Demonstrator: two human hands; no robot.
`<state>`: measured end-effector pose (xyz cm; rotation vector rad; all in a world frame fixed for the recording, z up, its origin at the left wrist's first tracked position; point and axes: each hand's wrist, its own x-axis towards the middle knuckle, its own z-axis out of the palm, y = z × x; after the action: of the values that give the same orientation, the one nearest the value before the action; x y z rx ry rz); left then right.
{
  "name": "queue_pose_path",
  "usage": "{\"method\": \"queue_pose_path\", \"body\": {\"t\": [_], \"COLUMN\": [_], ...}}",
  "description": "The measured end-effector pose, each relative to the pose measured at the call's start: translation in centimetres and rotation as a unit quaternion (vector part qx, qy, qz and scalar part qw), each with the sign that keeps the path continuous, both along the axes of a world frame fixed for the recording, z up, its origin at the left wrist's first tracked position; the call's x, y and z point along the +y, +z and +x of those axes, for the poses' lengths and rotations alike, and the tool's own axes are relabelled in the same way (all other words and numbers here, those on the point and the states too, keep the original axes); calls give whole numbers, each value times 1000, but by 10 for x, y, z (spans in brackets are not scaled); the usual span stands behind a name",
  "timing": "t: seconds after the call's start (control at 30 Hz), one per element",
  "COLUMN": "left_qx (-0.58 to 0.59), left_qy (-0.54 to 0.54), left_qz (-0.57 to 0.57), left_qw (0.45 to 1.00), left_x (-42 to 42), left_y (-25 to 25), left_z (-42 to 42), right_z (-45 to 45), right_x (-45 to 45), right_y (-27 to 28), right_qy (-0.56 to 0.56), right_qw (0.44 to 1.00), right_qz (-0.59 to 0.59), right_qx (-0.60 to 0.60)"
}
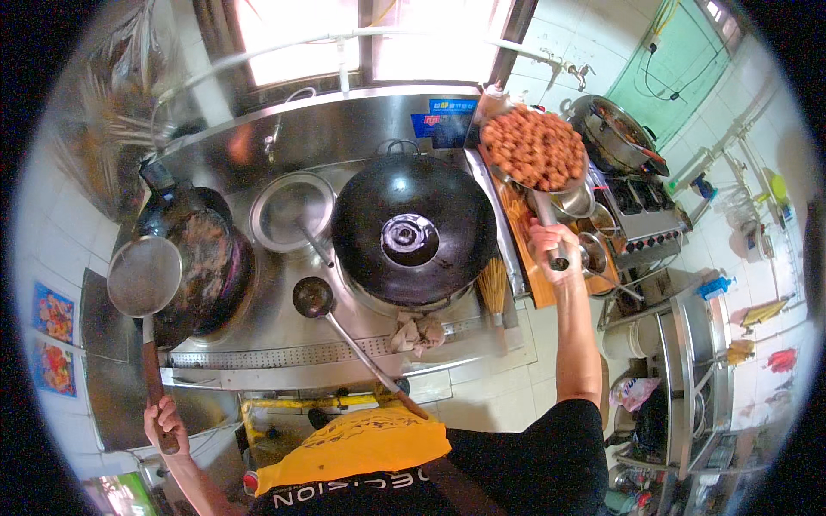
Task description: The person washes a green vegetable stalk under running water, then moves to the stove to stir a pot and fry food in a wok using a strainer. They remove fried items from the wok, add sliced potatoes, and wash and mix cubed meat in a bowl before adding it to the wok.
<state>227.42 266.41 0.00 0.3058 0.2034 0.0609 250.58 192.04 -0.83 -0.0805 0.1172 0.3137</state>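
Note:
My left hand [166, 422] grips the wooden handle of a round mesh skimmer [144, 276] at the left. The skimmer's head overlaps the left rim of a dark wok [240, 284], which contains dark, frothy liquid. With my right hand [554, 248] I hold the tubular metal handle of a strainer [545, 209]. Browned meatball-like pieces [534, 149] heap its bowl and hide most of it. That load hangs above the far end of a wooden board [541, 284] on the right. Whether the strainer rests on anything there cannot be seen.
A large black wok lid [452, 213] covers the middle of the steel range. Around it are a steel strainer [293, 213], a long ladle [313, 298], a crumpled cloth [418, 332] and a bamboo brush [492, 287]. A big pot [613, 135] stands far right, behind several metal bowls [594, 251].

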Motion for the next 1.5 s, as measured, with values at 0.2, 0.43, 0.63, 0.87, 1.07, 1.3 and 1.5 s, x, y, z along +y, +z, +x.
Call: {"method": "queue_pose_path", "body": {"t": [0.2, 0.43, 0.63, 0.87, 1.07, 1.3, 1.5], "left_qx": [30, 55, 47, 92, 240, 304, 327], "left_qy": [35, 84, 128, 138, 139, 99, -33], "left_qz": [-26, 53, 196, 140, 378, 547, 599], "left_qw": [999, 994, 971, 976, 883, 774, 730], "left_x": [-34, -68, -66, -57, -19, 94, 156], "left_y": [4, 16, 16, 17, 38, 27, 37], "left_z": [8, 25, 11, 15, 29, 28, 27], "right_z": [27, 38, 65, 35, -52, -146, -209], "right_x": [-87, -137, -134, -163, -91, 130, 264], "right_y": [-37, -77, -100, -131, -151, -154, -135], "right_qy": [-80, -125, -142, -156, -183, -30, 71], "right_qw": [996, 991, 989, 984, 927, 899, 849], "right_qz": [20, 5, -28, -69, -316, -405, -489], "right_qx": [33, 44, 31, 41, 82, 162, 187]}}
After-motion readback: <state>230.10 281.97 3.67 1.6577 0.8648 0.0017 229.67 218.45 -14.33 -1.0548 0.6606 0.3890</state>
